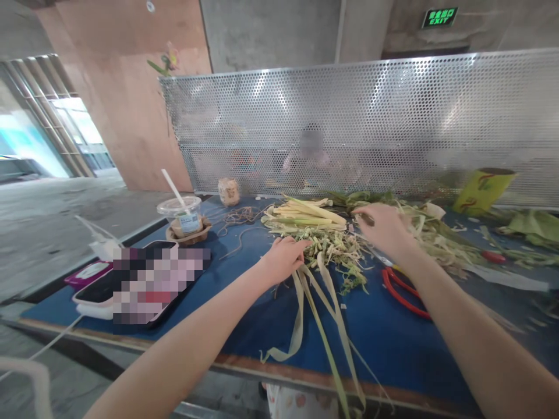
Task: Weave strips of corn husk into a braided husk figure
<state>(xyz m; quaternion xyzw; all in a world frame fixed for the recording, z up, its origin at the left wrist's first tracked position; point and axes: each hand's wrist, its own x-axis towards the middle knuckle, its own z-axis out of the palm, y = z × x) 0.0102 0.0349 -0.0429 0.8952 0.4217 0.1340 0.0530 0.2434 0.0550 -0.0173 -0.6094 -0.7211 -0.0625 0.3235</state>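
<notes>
Since strips (328,347) overhang the tabletop (244,326), a snag could drag the heap (334,251); fingers of left hand (286,259) half-curled, right hand (384,230) loosely bent, grips unclear.

Slim bare forearms (205,320), narrow wrists (408,253), bare left hand (285,259) and right hand (384,228).

Rough workshop-like space, perhaps unfinished building — bare concrete wall (271,35) and floor (131,203), green exit sign (439,17) up high, plywood panel (117,87), perforated metal screen (349,122) along far edge of blue tabletop (244,308) — plant scraps (336,247) strewn across it.
</notes>
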